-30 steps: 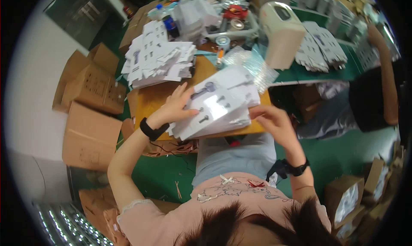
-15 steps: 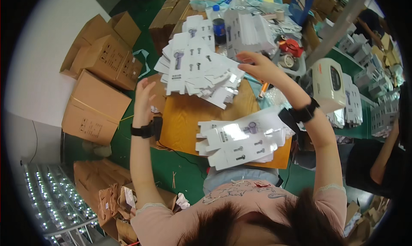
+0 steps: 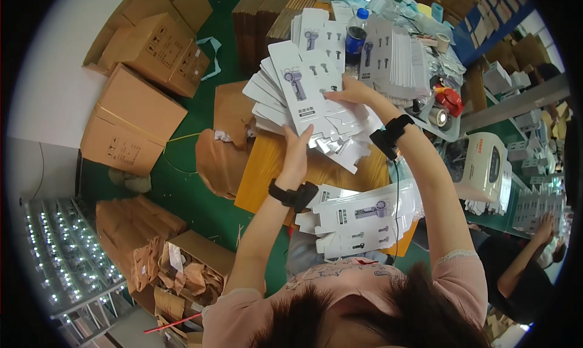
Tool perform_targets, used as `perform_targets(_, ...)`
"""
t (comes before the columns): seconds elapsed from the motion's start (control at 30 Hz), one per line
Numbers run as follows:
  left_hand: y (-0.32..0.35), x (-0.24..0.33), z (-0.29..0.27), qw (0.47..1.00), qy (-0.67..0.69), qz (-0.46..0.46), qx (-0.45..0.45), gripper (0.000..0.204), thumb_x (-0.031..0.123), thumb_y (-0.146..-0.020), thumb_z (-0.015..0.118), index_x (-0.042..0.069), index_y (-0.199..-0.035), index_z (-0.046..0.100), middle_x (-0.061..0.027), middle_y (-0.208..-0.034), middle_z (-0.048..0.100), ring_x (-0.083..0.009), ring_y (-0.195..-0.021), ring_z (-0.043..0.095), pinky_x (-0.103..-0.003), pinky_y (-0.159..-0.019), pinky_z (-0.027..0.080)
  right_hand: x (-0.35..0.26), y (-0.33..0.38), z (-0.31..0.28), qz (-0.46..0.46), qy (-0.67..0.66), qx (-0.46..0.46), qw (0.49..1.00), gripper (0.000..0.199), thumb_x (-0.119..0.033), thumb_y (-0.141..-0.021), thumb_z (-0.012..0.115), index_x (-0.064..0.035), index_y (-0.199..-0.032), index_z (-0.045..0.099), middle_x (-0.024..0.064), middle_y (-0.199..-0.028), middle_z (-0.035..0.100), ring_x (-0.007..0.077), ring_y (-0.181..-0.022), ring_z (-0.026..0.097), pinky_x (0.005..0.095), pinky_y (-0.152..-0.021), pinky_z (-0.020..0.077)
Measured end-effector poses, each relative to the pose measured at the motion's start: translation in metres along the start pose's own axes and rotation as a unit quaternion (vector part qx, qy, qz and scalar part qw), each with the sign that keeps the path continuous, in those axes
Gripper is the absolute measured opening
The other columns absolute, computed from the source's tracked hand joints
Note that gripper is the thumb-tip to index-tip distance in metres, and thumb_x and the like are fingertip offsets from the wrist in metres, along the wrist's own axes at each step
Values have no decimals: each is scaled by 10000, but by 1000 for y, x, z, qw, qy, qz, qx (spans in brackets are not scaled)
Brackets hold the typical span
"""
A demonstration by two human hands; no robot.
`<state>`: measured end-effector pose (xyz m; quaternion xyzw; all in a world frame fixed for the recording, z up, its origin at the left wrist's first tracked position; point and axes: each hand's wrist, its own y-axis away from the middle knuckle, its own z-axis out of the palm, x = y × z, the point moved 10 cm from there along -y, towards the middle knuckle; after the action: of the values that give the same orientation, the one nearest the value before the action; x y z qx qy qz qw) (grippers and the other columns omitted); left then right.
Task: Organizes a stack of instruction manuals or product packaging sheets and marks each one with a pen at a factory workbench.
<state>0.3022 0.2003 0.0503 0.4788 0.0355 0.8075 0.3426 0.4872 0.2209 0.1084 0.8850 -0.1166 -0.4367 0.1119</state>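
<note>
Both my hands reach forward to a fanned stack of flat white printed cartons (image 3: 303, 99) lying on a wooden board (image 3: 267, 172). My left hand (image 3: 297, 151) grips the near edge of the top carton, thumb over it. At the far right edge of that same carton, my right hand (image 3: 352, 93) has its fingers closed on it. Each wrist wears a black band. Closer to my body, a second pile of the same white cartons (image 3: 364, 217) rests on my lap.
Brown shipping boxes (image 3: 130, 117) and torn brown paper (image 3: 158, 245) lie on the green floor to the left. More white cartons (image 3: 388, 54), a blue-capped bottle (image 3: 356, 35), tape rolls (image 3: 438, 116) and a white machine (image 3: 483, 166) crowd the table. Another person (image 3: 516, 269) works at the right.
My view has swung left toward the floor boxes. Both hands have left the lap pile and now grip the top carton of the far stack.
</note>
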Motion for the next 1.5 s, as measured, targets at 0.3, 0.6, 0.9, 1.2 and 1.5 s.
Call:
perform_targets(0.3, -11, 0, -43, 988, 90, -50, 119, 538, 124, -778, 610, -5, -1216, 326, -94, -1166, 450, -204, -1088, 420, -334, -893, 339, 45, 2, -7, 109, -71, 5, 992, 814, -319, -615, 712, 101, -1209, 348, 270, -1157, 441, 300, -1071, 462, 297, -902, 348)
perform_targets(0.6, -9, 49, 28, 993, 43, 106, -2, 505, 54, -732, 638, -4, -1135, 339, -124, -1131, 437, -232, -1047, 449, -309, -882, 370, 59, 15, 8, 81, -350, 5, 933, 669, -270, -665, 677, 77, -1171, 412, 154, -1035, 539, 185, -887, 547, 239, -771, 429)
perform_targets(0.9, -16, 51, 65, 994, -21, 88, -59, 586, 44, -718, 613, -21, -1184, 263, -163, -1157, 418, -242, -1067, 440, -325, -904, 369, 24, 55, -18, 57, -410, 30, 910, 516, -258, -742, 622, 53, -1122, 465, 105, -993, 575, 128, -841, 571, 228, -715, 457)
perform_targets(1.2, -36, 43, 66, 969, -221, 92, 63, 643, 260, -691, 664, -43, -1142, 320, -243, -1285, 200, -355, -1178, 259, -433, -982, 211, 55, 55, -5, 79, -476, 51, 875, 545, -268, -739, 655, 50, -1137, 461, 111, -1026, 571, 159, -879, 570, 246, -735, 453)
perform_targets(1.5, -16, 46, 52, 953, -250, 126, 118, 819, 306, -661, 697, -65, -1249, 266, -291, -1351, -27, -399, -1269, 33, -444, -1025, 86, 45, 71, -15, 70, -444, 111, 886, 522, -224, -730, 664, 57, -1122, 466, 120, -1026, 571, 166, -874, 572, 256, -742, 456)
